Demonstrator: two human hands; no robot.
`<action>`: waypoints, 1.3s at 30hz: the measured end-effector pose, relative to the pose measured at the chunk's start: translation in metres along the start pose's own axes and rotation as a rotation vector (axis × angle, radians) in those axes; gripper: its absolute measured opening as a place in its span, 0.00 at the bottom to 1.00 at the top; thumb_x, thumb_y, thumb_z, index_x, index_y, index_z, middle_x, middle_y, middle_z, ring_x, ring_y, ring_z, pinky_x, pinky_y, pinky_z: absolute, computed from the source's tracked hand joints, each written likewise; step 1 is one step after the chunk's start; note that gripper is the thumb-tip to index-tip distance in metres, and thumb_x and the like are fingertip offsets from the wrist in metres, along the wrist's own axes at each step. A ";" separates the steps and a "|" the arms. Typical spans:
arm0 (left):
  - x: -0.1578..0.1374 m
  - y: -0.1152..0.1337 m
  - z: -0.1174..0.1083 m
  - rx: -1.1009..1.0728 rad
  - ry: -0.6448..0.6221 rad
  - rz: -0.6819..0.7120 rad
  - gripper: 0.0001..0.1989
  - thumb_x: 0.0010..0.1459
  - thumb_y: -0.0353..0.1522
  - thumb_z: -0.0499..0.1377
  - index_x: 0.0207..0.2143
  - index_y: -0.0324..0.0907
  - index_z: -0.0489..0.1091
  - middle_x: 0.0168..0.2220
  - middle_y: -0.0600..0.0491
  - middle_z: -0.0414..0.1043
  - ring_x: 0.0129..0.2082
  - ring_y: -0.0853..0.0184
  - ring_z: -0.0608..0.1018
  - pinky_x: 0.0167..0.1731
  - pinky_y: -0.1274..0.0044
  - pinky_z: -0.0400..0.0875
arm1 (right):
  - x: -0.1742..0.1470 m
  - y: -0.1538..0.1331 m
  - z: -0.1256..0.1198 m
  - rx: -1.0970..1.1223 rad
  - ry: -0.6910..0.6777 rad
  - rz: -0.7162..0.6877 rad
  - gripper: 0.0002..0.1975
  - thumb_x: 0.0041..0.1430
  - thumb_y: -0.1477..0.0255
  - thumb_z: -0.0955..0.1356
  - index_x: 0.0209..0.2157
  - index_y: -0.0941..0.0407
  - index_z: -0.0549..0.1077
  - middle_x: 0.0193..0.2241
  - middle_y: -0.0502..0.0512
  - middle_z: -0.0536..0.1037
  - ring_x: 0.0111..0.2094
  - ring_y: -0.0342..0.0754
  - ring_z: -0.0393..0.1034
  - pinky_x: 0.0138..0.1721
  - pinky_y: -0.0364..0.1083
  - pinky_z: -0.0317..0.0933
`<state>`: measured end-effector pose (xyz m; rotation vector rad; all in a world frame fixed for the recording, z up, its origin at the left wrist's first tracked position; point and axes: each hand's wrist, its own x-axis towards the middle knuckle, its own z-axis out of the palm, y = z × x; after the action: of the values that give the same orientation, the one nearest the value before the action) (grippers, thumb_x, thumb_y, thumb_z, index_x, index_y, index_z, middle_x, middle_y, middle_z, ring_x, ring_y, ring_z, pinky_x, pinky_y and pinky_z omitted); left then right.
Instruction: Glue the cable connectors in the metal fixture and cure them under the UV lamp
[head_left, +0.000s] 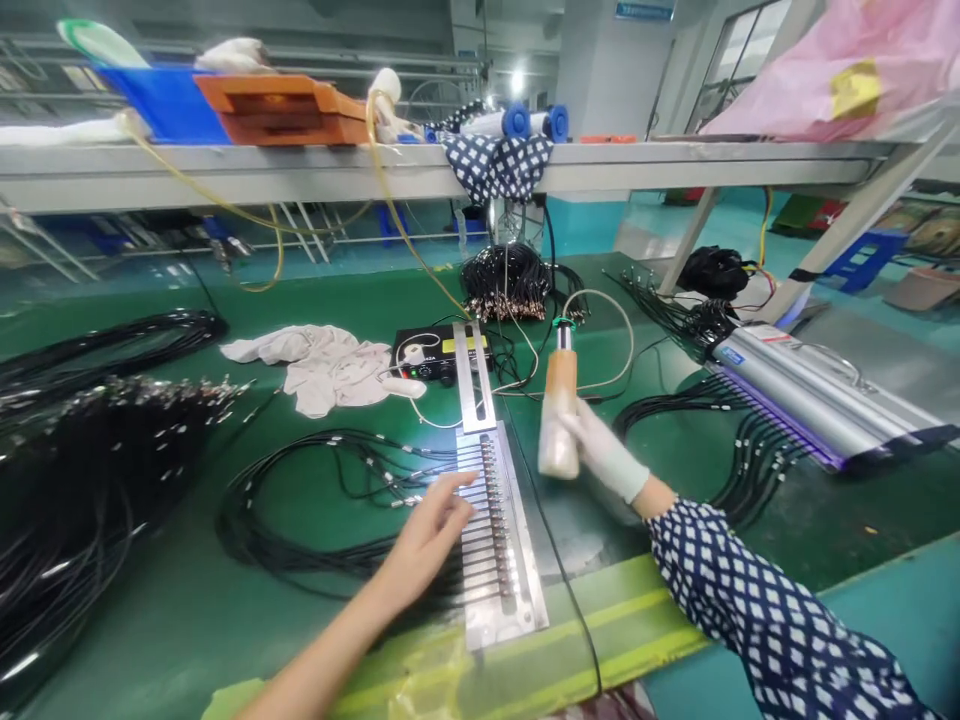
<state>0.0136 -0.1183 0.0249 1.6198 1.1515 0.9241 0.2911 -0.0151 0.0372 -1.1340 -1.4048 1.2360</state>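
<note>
A metal jig plate (517,530) lies on the green mat, with a row of small cable ends (491,500) set side by side along it. My bare left hand (433,520) is over the jig's left side, index finger stretched toward the row, thumb apart, nothing held. Whether the fingertip touches the row I cannot tell. To the right of the jig, my white-gloved right hand (600,445) is closed round an amber and cream dispensing syringe (561,378), held upright. A pale hose (619,310) joins its green-ringed top. Black cables (300,540) loop out from the jig's left.
Behind the jig sits a black control box (427,352), with a white cloth (322,365) beside it. Dark cable bundles (97,480) fill the left. A silver lamp unit (832,390) with purple light stands right, over more cables. A shelf (300,180) crosses the back.
</note>
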 end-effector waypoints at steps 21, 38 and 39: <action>0.022 -0.079 -0.027 0.824 0.283 0.128 0.22 0.64 0.39 0.52 0.58 0.41 0.64 0.56 0.41 0.66 0.56 0.52 0.67 0.59 0.55 0.60 | 0.217 -0.057 0.128 -1.111 -0.161 -0.380 0.23 0.69 0.67 0.61 0.61 0.62 0.63 0.64 0.68 0.59 0.65 0.60 0.52 0.65 0.62 0.48; 0.020 -0.053 -0.037 0.791 0.202 0.132 0.21 0.65 0.39 0.51 0.57 0.39 0.62 0.55 0.40 0.65 0.57 0.55 0.67 0.60 0.56 0.57 | -0.035 -0.175 0.060 -1.040 -0.739 -0.680 0.07 0.64 0.65 0.67 0.40 0.50 0.77 0.35 0.53 0.74 0.35 0.48 0.68 0.38 0.48 0.63; 0.018 -0.044 -0.037 0.794 0.193 0.146 0.20 0.65 0.38 0.51 0.56 0.39 0.63 0.55 0.41 0.66 0.57 0.55 0.67 0.61 0.57 0.57 | -0.066 -0.149 0.063 -1.086 -0.779 -0.664 0.06 0.63 0.67 0.67 0.38 0.52 0.76 0.34 0.54 0.74 0.32 0.47 0.67 0.34 0.46 0.62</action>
<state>-0.0274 -0.0850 -0.0041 2.3007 1.6854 0.7618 0.2291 -0.1002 0.1763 -0.6510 -2.9333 0.3369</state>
